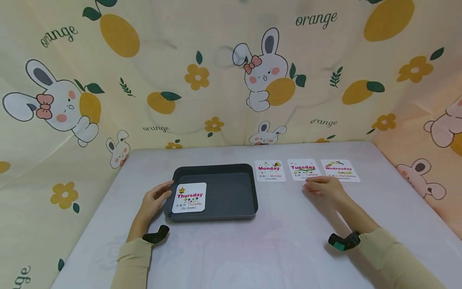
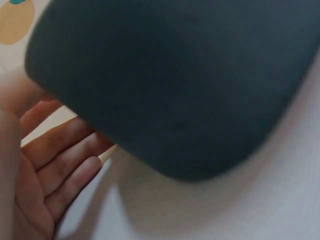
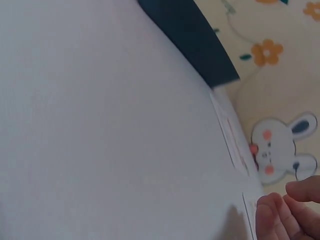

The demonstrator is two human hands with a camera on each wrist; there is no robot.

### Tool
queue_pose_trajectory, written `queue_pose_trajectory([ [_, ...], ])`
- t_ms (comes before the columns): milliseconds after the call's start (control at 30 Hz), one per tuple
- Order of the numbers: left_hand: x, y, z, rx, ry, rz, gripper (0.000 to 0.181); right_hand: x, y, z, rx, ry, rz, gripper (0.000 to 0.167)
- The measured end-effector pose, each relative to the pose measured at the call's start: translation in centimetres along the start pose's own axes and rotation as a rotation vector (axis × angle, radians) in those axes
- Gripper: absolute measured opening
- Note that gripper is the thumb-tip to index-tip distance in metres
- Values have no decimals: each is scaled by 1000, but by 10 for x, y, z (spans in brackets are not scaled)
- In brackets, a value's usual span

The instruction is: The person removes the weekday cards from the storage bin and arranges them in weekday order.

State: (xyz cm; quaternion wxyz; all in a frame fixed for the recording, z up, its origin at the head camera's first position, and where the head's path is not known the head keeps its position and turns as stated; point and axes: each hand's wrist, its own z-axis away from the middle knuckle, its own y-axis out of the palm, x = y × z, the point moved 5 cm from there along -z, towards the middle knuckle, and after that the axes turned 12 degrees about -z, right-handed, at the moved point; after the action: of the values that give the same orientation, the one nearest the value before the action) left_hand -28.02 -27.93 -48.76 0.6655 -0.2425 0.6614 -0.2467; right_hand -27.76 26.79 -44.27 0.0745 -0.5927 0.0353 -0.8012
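Note:
A dark grey tray lies on the white table, and a white card printed "Thursday" rests in its left part. My left hand grips the tray's left edge; in the left wrist view the tray's dark side hides the fingertips. Right of the tray, cards printed "Monday", "Tuesday" and "Wednesday" lie in a row. My right hand is at the lower edges of the last two, fingers loosely bent. Nothing shows between thumb and fingers in the right wrist view.
The white table ends at a patterned cloth backdrop with rabbits and oranges, which also rises along both sides. Each wrist wears a black band, the left band and the right band.

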Motion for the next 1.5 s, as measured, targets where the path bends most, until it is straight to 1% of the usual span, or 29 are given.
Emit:
queue_pose_trajectory([
  [200, 0, 0, 0, -5, -2, -1, 44, 4, 22, 5, 43, -26, -16, 47],
  [433, 0, -1, 0, -4, -3, -6, 44, 6, 42, 8, 93, -27, -31, 48],
  [533, -1, -1, 0, -6, 1, -1, 45, 10, 51, 10, 116, -46, -38, 48],
  [700, 1, -1, 0, 2, 2, 11, 44, 15, 65, 13, 137, -60, -47, 46],
  [900, 1, -1, -1, -9, 12, -2, 43, 21, 79, 17, 150, -58, -20, 44],
  [1100, 1, -1, -1, -14, 16, -2, 43, 26, 93, 16, 165, -54, -7, 43],
  [1300, 1, 0, -1, -8, 3, -5, 43, 30, 108, 16, 199, -71, -30, 42],
  [1500, -2, -1, 2, 0, -6, -2, 44, 31, 123, 15, 228, -87, -69, 40],
])
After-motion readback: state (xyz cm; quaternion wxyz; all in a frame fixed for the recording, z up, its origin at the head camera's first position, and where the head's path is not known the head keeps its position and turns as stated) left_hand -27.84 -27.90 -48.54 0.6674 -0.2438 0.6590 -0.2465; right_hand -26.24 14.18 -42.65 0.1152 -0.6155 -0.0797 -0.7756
